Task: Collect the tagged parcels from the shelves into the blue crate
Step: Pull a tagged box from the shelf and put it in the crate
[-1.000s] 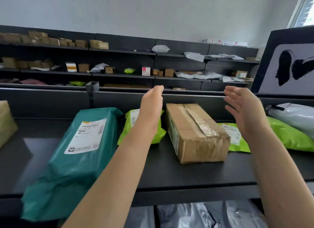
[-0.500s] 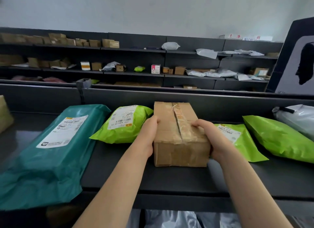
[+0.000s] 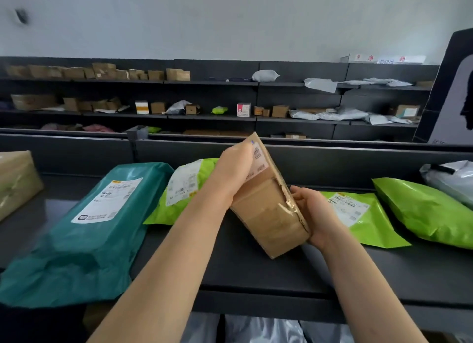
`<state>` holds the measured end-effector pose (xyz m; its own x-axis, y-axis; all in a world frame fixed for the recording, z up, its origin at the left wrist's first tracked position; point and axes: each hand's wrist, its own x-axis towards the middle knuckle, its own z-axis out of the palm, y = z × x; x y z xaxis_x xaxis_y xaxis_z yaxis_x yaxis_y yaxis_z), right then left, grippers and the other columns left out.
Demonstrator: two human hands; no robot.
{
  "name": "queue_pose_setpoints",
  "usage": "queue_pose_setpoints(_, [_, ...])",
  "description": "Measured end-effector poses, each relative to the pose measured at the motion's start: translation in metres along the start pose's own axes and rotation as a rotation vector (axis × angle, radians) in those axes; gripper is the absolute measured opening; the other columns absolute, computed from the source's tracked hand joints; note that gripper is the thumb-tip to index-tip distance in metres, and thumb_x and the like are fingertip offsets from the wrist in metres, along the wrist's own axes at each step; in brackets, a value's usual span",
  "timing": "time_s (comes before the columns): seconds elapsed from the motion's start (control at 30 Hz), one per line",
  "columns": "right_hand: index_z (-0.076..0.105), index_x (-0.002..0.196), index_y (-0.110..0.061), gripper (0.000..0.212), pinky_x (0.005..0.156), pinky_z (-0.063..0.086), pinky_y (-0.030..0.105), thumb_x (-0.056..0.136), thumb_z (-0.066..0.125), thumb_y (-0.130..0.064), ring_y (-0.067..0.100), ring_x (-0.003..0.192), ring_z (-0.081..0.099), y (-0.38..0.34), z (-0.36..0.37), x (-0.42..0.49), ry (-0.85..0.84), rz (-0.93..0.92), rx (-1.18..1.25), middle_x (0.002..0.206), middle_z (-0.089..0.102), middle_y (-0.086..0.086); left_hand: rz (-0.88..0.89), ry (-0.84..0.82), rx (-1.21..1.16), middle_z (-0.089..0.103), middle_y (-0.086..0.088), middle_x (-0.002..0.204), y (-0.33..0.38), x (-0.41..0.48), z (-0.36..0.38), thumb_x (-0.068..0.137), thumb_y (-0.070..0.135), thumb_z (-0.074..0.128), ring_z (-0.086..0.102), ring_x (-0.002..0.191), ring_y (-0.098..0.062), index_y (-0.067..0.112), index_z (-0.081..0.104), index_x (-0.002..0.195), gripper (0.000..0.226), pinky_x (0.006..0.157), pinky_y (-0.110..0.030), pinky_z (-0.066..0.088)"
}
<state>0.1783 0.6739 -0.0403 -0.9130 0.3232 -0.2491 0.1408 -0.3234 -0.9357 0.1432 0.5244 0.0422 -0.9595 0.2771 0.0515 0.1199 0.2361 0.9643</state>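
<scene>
Cardboard, brown and taped along a torn seam, forms the oblong box point(image 3: 271, 209) that is held tilted on end above the dark grey shelf point(image 3: 256, 271), its upper end raised toward the camera. The top end is clasped by the left hand point(image 3: 234, 172), while the lower side is cupped and gripped by the right hand point(image 3: 316, 218). The tilt seems meant to bring the white printed label point(image 3: 258, 161) near the top into view, so that the tag can be checked before collection. A long teal plastic mailer point(image 3: 84, 230) and three lime green plastic mailers point(image 3: 184, 189) point(image 3: 358, 214) point(image 3: 430, 209) are left lying flat on the same shelf, labels upward. No blue crate is visible, so the box is judged not yet delivered.
</scene>
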Motion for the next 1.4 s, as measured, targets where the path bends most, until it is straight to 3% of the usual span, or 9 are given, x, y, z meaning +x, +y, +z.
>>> queue_pose_setpoints(0.17, [0.061, 0.127, -0.031, 0.043, 0.099, 0.05, 0.042, 0.095, 0.039, -0.012, 0.017, 0.109, 0.062, -0.002, 0.002, 0.001, 0.122, -0.273, -0.462, 0.117, 0.067, -0.004, 0.082, -0.122, -0.006, 0.048, 0.018, 0.103, -0.018, 0.006, 0.005, 0.102, 0.025, 0.041, 0.046, 0.085, 0.002, 0.034, 0.058, 0.097, 0.02, 0.071, -0.02, 0.038])
queue_pose_setpoints(0.23, [0.061, 0.129, -0.029, 0.043, 0.101, 0.048, 0.04, 0.095, 0.042, -0.011, 0.015, 0.112, 0.061, -0.001, -0.004, 0.001, 0.112, -0.302, -0.536, 0.12, 0.067, -0.006, 0.071, -0.116, -0.103, 0.044, 0.014, 0.137, -0.022, 0.009, 0.006, 0.099, 0.028, 0.049, 0.051, 0.113, -0.004, 0.029, 0.046, 0.139, 0.04, 0.093, -0.03, 0.047])
queue_pose_setpoints(0.37, [0.064, 0.127, -0.017, 0.035, 0.089, 0.053, 0.033, 0.097, 0.046, -0.011, 0.017, 0.103, 0.065, -0.011, -0.013, 0.005, 0.091, -0.274, -0.52, 0.111, 0.071, 0.002, -0.028, -0.14, -0.368, 0.059, 0.011, 0.099, -0.025, 0.015, 0.011, 0.093, 0.012, 0.057, 0.061, 0.107, -0.018, 0.026, 0.035, 0.145, 0.059, 0.101, -0.043, 0.048])
queue_pose_setpoints(0.47, [0.066, 0.114, -0.024, 0.033, 0.087, 0.05, 0.03, 0.101, 0.044, -0.044, 0.018, 0.1, 0.064, -0.026, -0.011, 0.003, 0.057, -0.203, -0.324, 0.109, 0.07, 0.001, -0.107, -0.137, -0.437, 0.05, 0.0, 0.139, -0.032, 0.025, 0.02, 0.089, 0.019, 0.059, 0.043, 0.133, -0.022, 0.023, 0.022, 0.154, 0.075, 0.113, -0.042, 0.032])
queue_pose_setpoints(0.53, [0.067, 0.106, -0.031, 0.042, 0.092, 0.051, 0.034, 0.098, 0.037, -0.059, 0.019, 0.104, 0.069, -0.035, -0.009, -0.003, -0.039, -0.206, -0.128, 0.11, 0.075, -0.002, -0.124, -0.11, -0.41, 0.048, 0.0, 0.144, -0.038, 0.034, 0.028, 0.086, 0.034, 0.058, 0.045, 0.128, -0.018, 0.02, 0.032, 0.149, 0.07, 0.106, -0.036, 0.036])
queue_pose_setpoints(0.67, [0.066, 0.117, -0.026, 0.049, 0.083, 0.054, 0.035, 0.094, 0.042, -0.062, 0.019, 0.094, 0.075, -0.037, -0.016, -0.008, -0.123, -0.174, -0.059, 0.107, 0.077, 0.002, -0.204, -0.255, -0.474, 0.075, 0.0, 0.105, -0.04, 0.036, 0.046, 0.092, 0.053, 0.045, 0.066, 0.096, -0.015, 0.027, 0.067, 0.119, 0.043, 0.078, -0.03, 0.049])
queue_pose_setpoints(0.9, [0.068, 0.11, -0.019, 0.035, 0.065, 0.055, 0.028, 0.097, 0.046, -0.043, 0.013, 0.07, 0.075, -0.027, -0.01, -0.009, -0.224, -0.136, 0.12, 0.087, 0.079, 0.002, -0.126, -0.341, -0.656, 0.078, -0.002, 0.091, -0.043, 0.037, 0.054, 0.096, 0.049, 0.04, 0.074, 0.083, -0.016, 0.025, 0.067, 0.105, 0.038, 0.079, -0.033, 0.052])
queue_pose_setpoints(1.07, [0.055, 0.129, -0.014, 0.033, 0.085, 0.057, 0.042, 0.097, 0.051, -0.019, 0.031, 0.11, 0.068, -0.035, 0.006, -0.016, -0.305, -0.296, 0.186, 0.125, 0.068, 0.016, 0.02, -0.272, -0.701, 0.067, -0.008, 0.126, -0.041, 0.024, 0.045, 0.091, 0.045, 0.052, 0.063, 0.117, -0.027, 0.024, 0.055, 0.134, 0.049, 0.101, -0.047, 0.047])
queue_pose_setpoints(1.4, [0.049, 0.13, -0.028, 0.053, 0.084, 0.056, 0.035, 0.078, 0.06, -0.025, 0.023, 0.115, 0.064, 0.002, 0.037, -0.056, -0.492, -0.616, 0.312, 0.129, 0.064, 0.006, 0.413, -0.015, -0.584, 0.072, 0.001, 0.114, -0.045, -0.035, -0.001, 0.086, 0.021, 0.053, 0.07, 0.103, -0.016, 0.023, 0.045, 0.136, 0.051, 0.075, -0.027, 0.057])
